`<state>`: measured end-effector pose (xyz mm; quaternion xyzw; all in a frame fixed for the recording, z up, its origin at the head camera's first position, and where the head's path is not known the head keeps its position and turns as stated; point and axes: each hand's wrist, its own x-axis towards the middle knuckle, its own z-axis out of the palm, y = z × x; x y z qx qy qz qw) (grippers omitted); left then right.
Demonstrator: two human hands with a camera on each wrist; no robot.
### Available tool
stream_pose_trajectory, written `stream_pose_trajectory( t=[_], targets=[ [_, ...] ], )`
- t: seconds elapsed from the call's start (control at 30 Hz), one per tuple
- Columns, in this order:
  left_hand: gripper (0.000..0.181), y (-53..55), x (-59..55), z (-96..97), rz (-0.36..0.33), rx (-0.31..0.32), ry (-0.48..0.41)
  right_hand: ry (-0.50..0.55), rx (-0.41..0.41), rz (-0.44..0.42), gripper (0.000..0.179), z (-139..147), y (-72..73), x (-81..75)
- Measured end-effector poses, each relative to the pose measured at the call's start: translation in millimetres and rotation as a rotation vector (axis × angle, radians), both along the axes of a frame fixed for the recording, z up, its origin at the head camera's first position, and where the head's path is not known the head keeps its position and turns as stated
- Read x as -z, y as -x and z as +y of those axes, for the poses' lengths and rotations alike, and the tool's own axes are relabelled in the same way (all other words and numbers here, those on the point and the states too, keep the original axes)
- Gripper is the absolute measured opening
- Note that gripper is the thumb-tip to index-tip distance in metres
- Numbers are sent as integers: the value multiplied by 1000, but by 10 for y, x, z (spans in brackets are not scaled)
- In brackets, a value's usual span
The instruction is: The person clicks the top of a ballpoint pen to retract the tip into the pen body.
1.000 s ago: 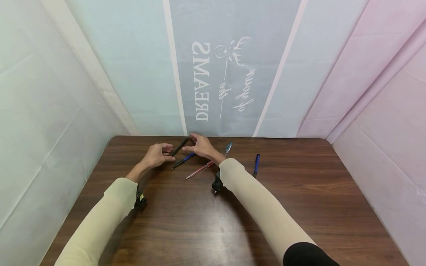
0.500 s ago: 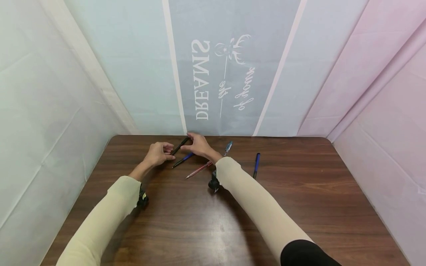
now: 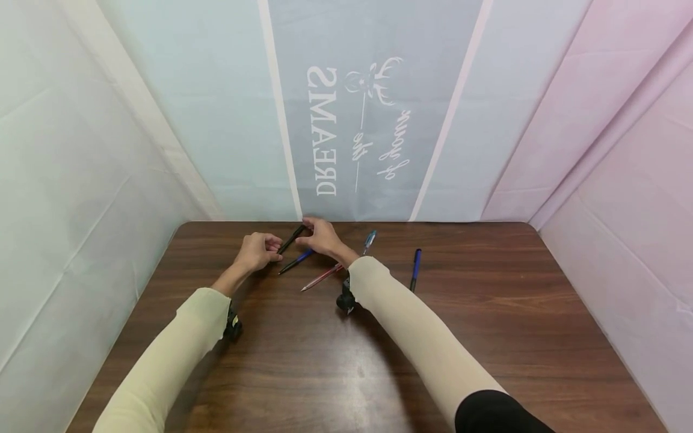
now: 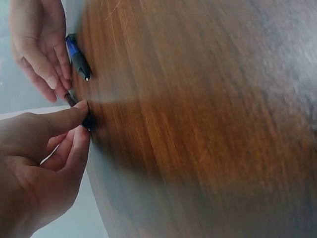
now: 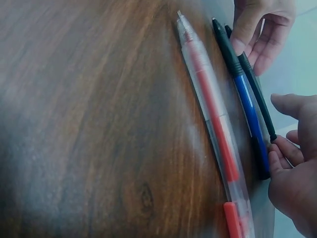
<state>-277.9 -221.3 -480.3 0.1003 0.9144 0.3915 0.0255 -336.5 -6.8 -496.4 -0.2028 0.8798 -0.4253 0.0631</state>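
Observation:
A slim black pen (image 3: 291, 239) lies slanted near the table's back edge, between the two hands. My left hand (image 3: 255, 251) pinches its near end between thumb and fingers, as the left wrist view shows. At the far end, fingertips of my right hand (image 3: 322, 236) touch the pen, while the right thumb (image 5: 286, 105) stands apart from it. Beside the black pen lies a blue pen (image 5: 247, 106) with a black grip, partly under the right hand in the head view. A clear pen with a red core (image 5: 213, 114) lies closest to the right wrist camera.
A pen with a light-blue end (image 3: 370, 240) shows behind the right wrist, partly hidden by the forearm. Farther right lies another blue pen (image 3: 416, 267), its lower end at the sleeve. A printed cloth (image 3: 357, 198) hangs right behind the wooden table (image 3: 303, 361).
The right hand has shifted slightly left, onto the far end of the black pen. The left hand stays at the near end, and the other pens lie as before.

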Motion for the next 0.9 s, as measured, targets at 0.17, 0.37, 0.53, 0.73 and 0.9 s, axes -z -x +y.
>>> stream_pose_trajectory(
  t=[0.17,0.37,0.53,0.73,0.9],
  targets=[
    [31,-10,-7,40,-9,-41,34,90,24,-45,61,-19,-8,-24],
    [31,-32,-41,77,-11,-62,87,249,100,-112,53,-32,-16,-2],
    [30,-43,-88,138,-16,-64,68,368,199,-143,45,-21,-27,-4],
    [29,-68,-143,209,-28,-70,31,499,292,-178,39,-15,-52,-23],
    [28,-122,-199,269,-52,-83,-28,561,334,-207,39,-29,-71,-47]
  ],
)
